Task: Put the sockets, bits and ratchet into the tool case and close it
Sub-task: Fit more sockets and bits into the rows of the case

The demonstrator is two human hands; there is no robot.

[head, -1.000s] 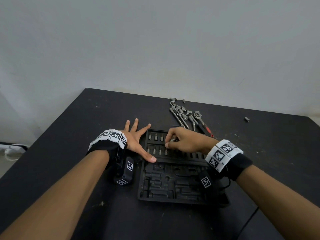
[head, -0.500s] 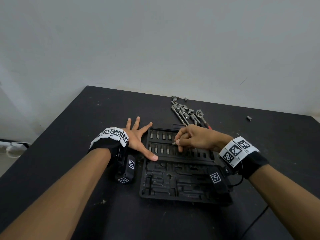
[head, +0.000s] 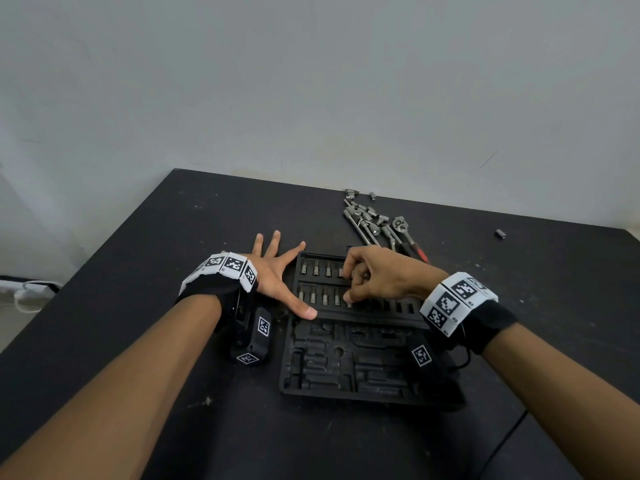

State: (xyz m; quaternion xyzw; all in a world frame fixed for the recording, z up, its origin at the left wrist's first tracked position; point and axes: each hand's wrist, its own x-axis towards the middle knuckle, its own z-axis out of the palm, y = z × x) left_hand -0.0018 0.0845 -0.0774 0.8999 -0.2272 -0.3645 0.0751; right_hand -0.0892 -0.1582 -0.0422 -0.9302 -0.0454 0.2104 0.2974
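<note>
A black moulded plastic tool case (head: 349,362) is found lying open and flat on a matt black table top (head: 138,271). Small silver bits (head: 316,270) are seated upright in the left ends of its two far rows; the slots to the right and the near moulded recesses are seen unfilled. The left hand (head: 277,275) is spread wide, fingers straight, with the thumb pressed on the case's left edge. The right hand (head: 381,275) is curled over the rows, and a fingertip (head: 347,298) is pressed on a bit in the nearer row; whether another piece is pinched higher in the fingers cannot be told.

The step in hand is judged to be seating a bit. It is best pushed straight down until level with its neighbours, with the case kept braced by the left thumb so it is not tipped.

The remaining silver sockets and extension bars (head: 363,220), with the red-handled ratchet (head: 407,237), are heaped just beyond the case. One stray socket (head: 500,233) is noted well apart at the far right. The table top is scuffed and speckled; a plain pale wall (head: 311,81) is seen behind it.
</note>
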